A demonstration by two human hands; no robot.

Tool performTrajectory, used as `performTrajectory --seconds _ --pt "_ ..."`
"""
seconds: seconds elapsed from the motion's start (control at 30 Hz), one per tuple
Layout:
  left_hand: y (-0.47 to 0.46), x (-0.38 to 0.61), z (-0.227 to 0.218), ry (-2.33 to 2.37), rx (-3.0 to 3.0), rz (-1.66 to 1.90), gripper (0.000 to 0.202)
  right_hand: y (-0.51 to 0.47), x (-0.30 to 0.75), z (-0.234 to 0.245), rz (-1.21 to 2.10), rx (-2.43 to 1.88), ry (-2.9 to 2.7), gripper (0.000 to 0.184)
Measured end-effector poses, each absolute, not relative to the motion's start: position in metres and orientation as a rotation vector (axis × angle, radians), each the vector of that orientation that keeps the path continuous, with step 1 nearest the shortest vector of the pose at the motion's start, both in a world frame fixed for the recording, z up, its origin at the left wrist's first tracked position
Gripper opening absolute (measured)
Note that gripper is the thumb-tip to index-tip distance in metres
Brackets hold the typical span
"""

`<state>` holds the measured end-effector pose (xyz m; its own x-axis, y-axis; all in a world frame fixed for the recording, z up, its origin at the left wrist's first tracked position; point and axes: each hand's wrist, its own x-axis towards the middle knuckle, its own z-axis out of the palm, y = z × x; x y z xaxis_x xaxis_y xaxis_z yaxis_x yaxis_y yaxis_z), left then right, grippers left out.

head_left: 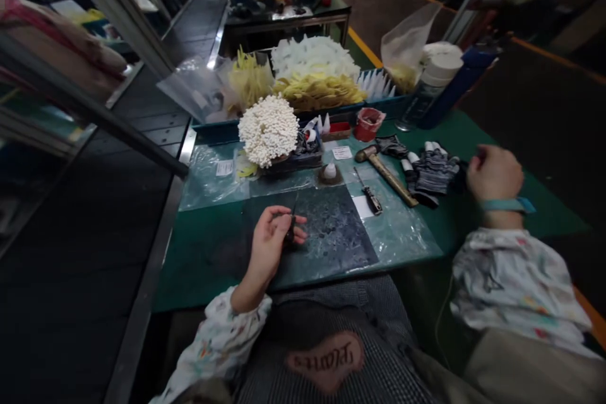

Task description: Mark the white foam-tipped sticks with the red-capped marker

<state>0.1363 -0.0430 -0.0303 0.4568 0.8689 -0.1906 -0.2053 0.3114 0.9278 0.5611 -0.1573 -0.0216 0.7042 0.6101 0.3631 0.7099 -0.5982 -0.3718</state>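
Note:
My left hand (274, 237) rests on the green table (208, 265) over a dark mat (331, 233), its fingers pinched round a thin dark tool (292, 222) that I cannot name. Over at the right edge my right hand (492, 172) hovers curled into a loose fist beside a pair of striped work gloves (433, 170); whether it holds anything is hidden. A teal band sits on that wrist. Both arms wear pale printed sleeves.
A hammer (386, 173) and a screwdriver (369, 192) lie on clear plastic sheet. A white bobbled cluster (268, 128), a red cup (368, 123), white and yellow parts in a bin (312, 76) and a white-capped bottle (433, 82) stand behind. A metal frame (95, 113) crosses the left.

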Motion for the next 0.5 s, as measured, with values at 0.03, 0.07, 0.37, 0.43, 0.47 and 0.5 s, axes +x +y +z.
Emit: performTrajectory --seconds 0.03,0.07,0.37,0.43,0.47,0.5 --pt "-0.046 0.142 -0.03 0.783 0.935 0.8 0.052 -0.154 0.539 -0.019 -0.283 -2.339 -1.002 0.04" --pt "-0.05 0.147 -0.029 0.762 0.876 0.778 0.053 -0.152 0.513 -0.017 -0.232 -2.281 -1.074 0.039" --pt "-0.085 0.186 -0.037 0.718 0.711 0.837 0.046 -0.144 0.304 -0.044 0.653 -1.561 -1.326 0.024" --pt "-0.088 0.184 -0.039 0.7 0.751 0.821 0.044 -0.144 0.307 -0.049 0.631 -1.58 -1.287 0.023" --pt "-0.088 0.18 -0.039 0.692 0.784 0.8 0.043 -0.144 0.316 -0.049 0.601 -1.603 -1.279 0.024" --pt "-0.085 0.175 -0.039 0.69 0.827 0.779 0.041 -0.144 0.328 -0.049 0.545 -1.644 -1.274 0.026"
